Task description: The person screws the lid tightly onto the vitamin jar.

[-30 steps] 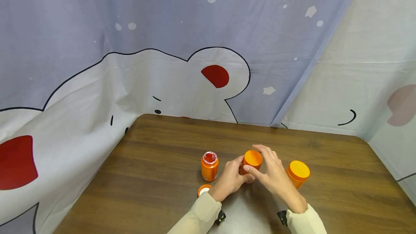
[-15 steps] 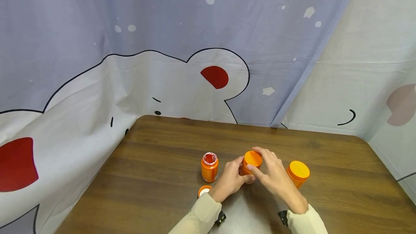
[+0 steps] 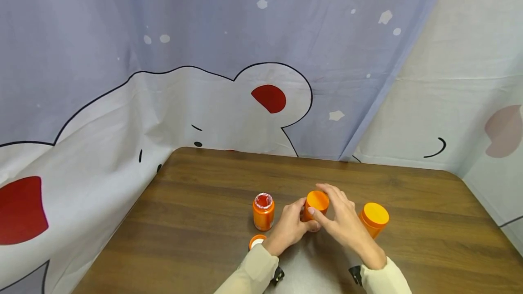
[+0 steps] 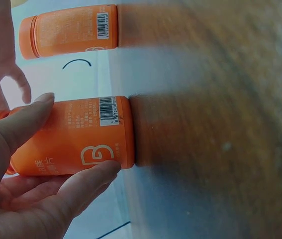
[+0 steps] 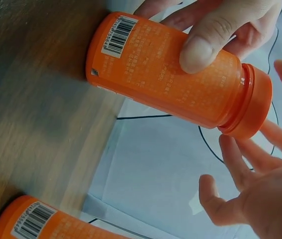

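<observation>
An orange bottle [image 3: 315, 214] with a barcode and pale print stands upright on the table. My left hand [image 3: 288, 228] grips its body, thumb on one side and fingers round the other. Its orange lid [image 5: 254, 102] sits on the neck, with a band of neck showing below it. Around that lid is my right hand [image 3: 345, 221], fingers spread and bent; in the right wrist view some fingertips are at the lid's edge while the thumb stands apart from it. To the right is a second lidded orange bottle [image 3: 373, 221].
An uncapped orange bottle [image 3: 263, 214] with torn foil round its mouth stands left of my left hand. A loose orange lid [image 3: 257, 239] lies by my left sleeve, its white inside up. Behind the wooden table [image 3: 196, 203] hangs a printed curtain [image 3: 204, 58].
My right thumb and fingers have shifted slightly around the lid. The left hand keeps its grip, and the bottles stay where they were; the head view has tilted up a little.
</observation>
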Available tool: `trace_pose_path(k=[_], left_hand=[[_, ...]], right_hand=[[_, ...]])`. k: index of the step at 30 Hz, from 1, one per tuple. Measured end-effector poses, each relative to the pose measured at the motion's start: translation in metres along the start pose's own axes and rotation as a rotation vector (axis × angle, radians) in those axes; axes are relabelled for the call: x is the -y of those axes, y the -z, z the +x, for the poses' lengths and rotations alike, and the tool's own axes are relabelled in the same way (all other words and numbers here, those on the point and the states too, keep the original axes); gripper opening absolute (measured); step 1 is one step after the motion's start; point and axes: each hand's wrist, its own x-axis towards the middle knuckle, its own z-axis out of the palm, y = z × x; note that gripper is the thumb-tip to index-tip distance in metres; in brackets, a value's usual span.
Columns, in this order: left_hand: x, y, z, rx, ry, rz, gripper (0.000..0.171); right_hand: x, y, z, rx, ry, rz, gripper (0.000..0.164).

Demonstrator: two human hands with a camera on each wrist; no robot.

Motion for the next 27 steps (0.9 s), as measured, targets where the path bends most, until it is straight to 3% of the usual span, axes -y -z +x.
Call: trace_pose_path(k=[12,27], left_hand=[[-0.0021,0.0,0.0002,0.01,0.024,0.007,0.05],[-0.0012,-0.0001,-0.0009,0.001,0.015,0.014,0.05]], right_hand=[[-0.0002,0.0009,-0.0012,-0.011,0.034,0.013,0.045],[-0.0002,-0.0001,-0.0008,-0.013,0.004,-0.003,0.053]])
